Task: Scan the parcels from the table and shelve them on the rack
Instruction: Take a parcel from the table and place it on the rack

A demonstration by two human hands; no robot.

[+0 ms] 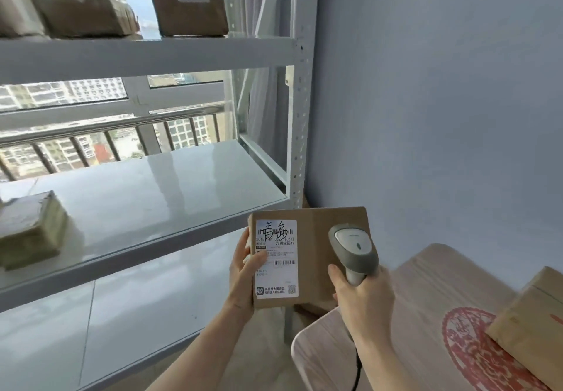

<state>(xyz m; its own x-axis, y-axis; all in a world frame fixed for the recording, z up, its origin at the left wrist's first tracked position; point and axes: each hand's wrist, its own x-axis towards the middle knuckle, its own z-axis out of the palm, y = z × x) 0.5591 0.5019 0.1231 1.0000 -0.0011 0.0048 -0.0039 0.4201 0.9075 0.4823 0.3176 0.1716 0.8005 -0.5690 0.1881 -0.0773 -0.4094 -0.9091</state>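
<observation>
My left hand [243, 264] grips a flat brown cardboard parcel [316, 268] by its left edge, thumb over the white shipping label [276, 258]. The parcel is held face up in front of the rack's lower right corner. My right hand [361, 294] holds a grey barcode scanner [353, 247] by its handle, its head hanging over the parcel's right half. The scanner's dark cable drops down past my right forearm.
The white metal rack [146, 55] fills the left; its middle shelf [158, 195] carries a taped parcel [30, 232] at the far left, and the top shelf bears two brown parcels [189, 0]. A wooden table [426, 314] with another cardboard box [530, 320] is at lower right. A grey wall stands behind.
</observation>
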